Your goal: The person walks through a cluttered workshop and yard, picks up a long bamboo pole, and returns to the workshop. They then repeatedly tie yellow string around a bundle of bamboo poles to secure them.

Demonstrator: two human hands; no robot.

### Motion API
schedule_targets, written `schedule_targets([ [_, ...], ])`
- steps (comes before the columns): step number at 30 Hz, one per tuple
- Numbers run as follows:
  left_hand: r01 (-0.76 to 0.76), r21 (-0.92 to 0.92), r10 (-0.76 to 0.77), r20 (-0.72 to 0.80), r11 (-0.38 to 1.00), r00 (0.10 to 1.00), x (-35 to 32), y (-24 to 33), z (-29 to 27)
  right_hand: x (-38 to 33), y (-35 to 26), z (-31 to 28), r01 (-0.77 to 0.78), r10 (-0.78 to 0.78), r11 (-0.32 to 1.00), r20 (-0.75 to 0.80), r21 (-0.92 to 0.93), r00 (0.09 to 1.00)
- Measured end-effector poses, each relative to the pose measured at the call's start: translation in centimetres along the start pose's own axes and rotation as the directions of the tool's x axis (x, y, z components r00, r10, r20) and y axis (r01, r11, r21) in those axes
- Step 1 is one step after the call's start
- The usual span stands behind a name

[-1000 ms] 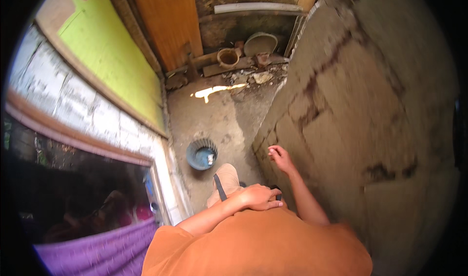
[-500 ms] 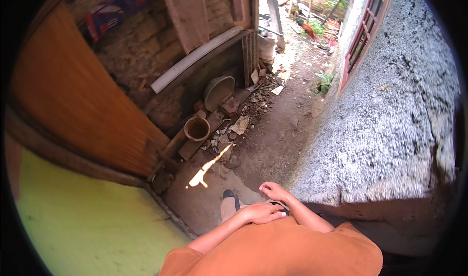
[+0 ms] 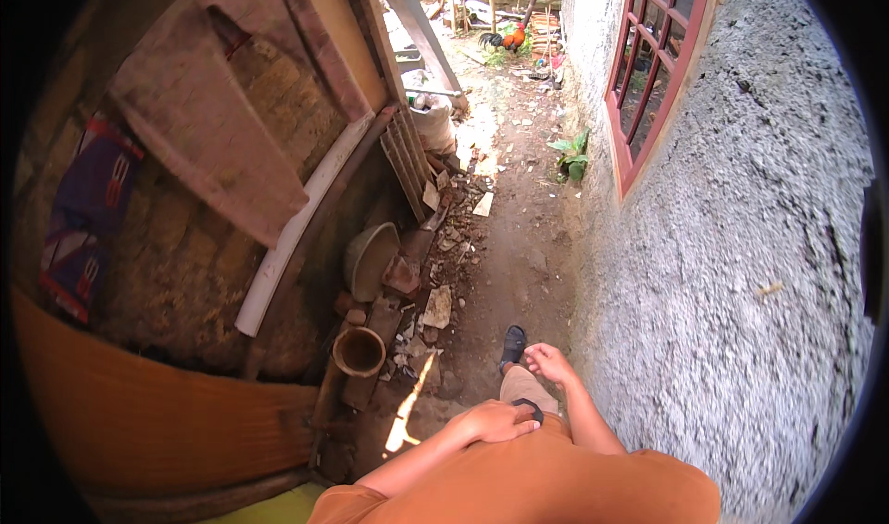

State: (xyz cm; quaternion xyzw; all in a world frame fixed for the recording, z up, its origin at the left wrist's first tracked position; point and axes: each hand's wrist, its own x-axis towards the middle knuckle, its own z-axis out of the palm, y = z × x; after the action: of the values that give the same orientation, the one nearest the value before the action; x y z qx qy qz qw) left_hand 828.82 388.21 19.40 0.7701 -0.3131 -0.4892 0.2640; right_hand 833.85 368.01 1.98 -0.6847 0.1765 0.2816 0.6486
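My left hand (image 3: 497, 420) lies across the front of my orange shirt (image 3: 556, 473), its fingers laid out over the waist. The fingertips touch or nearly touch a small black thing (image 3: 531, 409) at the waist, whose kind I cannot make out. Held out a little ahead is my right hand (image 3: 551, 364), its fingers loosely bent with nothing visible in them. Below it show a beige trouser leg (image 3: 523, 387) and a dark shoe (image 3: 514, 343) on the dirt path (image 3: 519, 274).
A rough grey wall (image 3: 722, 293) with a red-framed window (image 3: 653, 70) lines the right. Along the left stand a clay pot (image 3: 358, 351), a tilted basin (image 3: 370, 260), rubble (image 3: 438, 307) and a white gutter-like strip (image 3: 301, 232). Ahead are a plant (image 3: 572, 158) and a rooster (image 3: 509, 38).
I have moved forward along the path, and the view has turned leftward. The green floor has mostly left view; the pot and basin sit lower. A foot now shows ahead on the path.
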Motion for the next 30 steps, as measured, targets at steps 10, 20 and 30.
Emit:
schedule_targets([
  [10, 0.016, 0.154, -0.02, 0.02, 0.988, 1.0, 14.9, -2.6, -27.9, 23.9, -22.7, -13.2, 0.232, -0.242, 0.97, -0.154, -0.08, 0.958],
  [20, -0.24, 0.181, 0.207, 0.184, 0.954, 0.961, 31.7, -10.2, -56.4, 48.3, -34.7, -20.7, 0.159, -0.15, 0.987, -0.264, 0.011, 0.953],
  [30, -0.27, 0.207, 0.209, 0.277, 0.94, 0.938, 43.4, -17.0, -91.4, 70.0, -29.5, -29.4, -0.505, 0.588, 0.808, -0.463, 0.304, 0.663],
])
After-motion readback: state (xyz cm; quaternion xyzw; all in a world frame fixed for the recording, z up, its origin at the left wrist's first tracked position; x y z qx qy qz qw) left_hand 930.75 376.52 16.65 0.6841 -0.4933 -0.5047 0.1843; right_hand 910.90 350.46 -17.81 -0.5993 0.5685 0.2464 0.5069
